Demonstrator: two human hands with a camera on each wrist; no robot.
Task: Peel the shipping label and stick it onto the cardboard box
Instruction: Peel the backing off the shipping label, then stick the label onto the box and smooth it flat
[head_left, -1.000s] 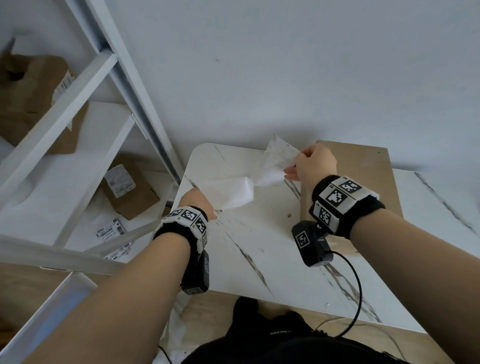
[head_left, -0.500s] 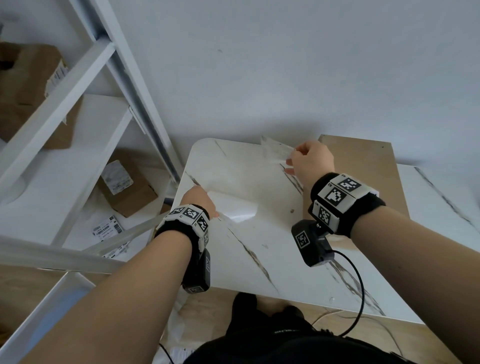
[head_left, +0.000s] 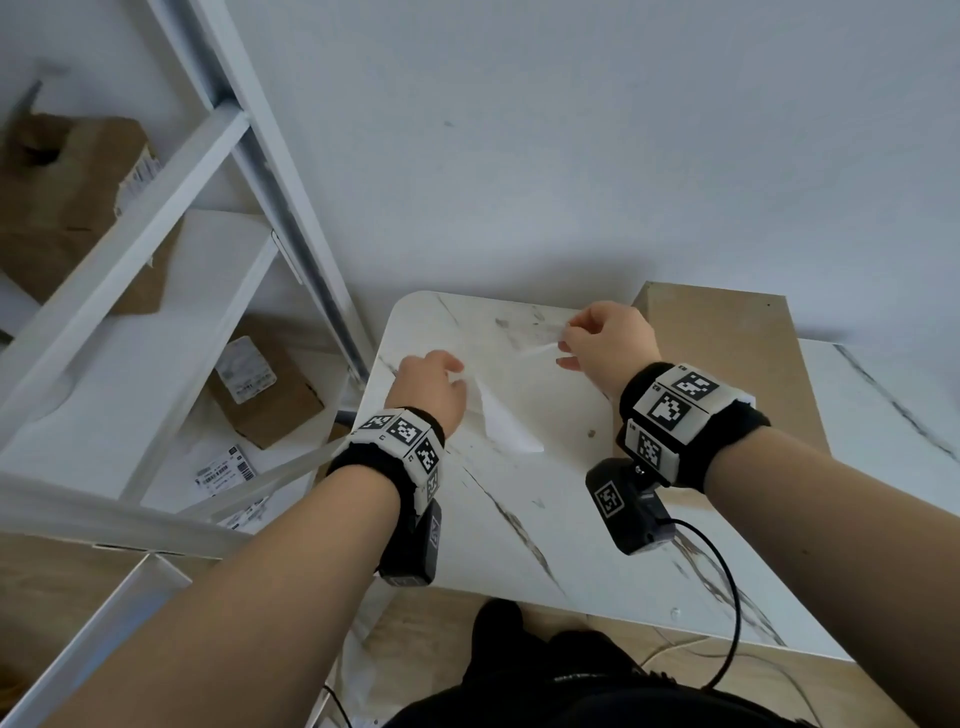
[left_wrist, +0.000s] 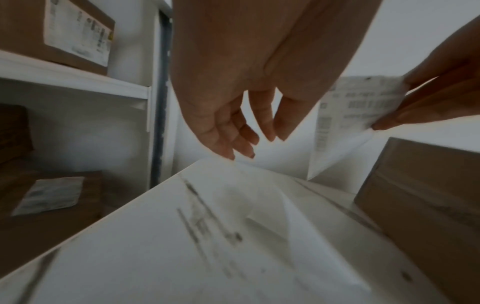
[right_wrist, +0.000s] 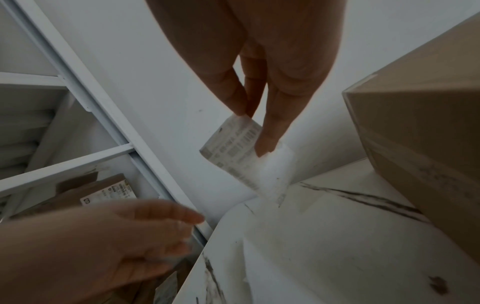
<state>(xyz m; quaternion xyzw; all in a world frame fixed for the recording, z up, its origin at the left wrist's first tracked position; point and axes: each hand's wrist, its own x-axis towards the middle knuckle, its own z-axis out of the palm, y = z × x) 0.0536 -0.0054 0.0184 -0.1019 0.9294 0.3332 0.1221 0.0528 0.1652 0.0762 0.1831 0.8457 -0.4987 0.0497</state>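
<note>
Now the right hand (head_left: 605, 343) is pinching the white printed shipping label (right_wrist: 233, 152) by its top edge, thumb and fingertips (right_wrist: 265, 144) clamped together on the paper, and the label is hanging clear above the white marble-patterned tabletop (head_left: 519, 545). It is looking free of its liner: the glossy white backing sheet (head_left: 506, 421) is lying loose on the tabletop under the left hand (head_left: 431, 392). That left hand is hanging with fingers relaxed and slightly spread, gripping nothing, its fingertips (left_wrist: 233, 150) hovering just over the sheet's edge; whether they are brushing it, I cannot tell.

The plain brown cardboard box (head_left: 727, 353) is sitting just to the right, near the hanging label, its top face bare. So the job in hand, as I'm reading it, is carrying the label across and laying it down. Doing that well is meaning keeping the pinch at the very margin so little adhesive is fouled, keeping the sticky face from folding onto itself, and bringing the free left hand up to take the lower corner. Then one edge should be landing first, square to the box, with the fingers smoothing outward so no bubbles or creases are getting trapped.
</note>
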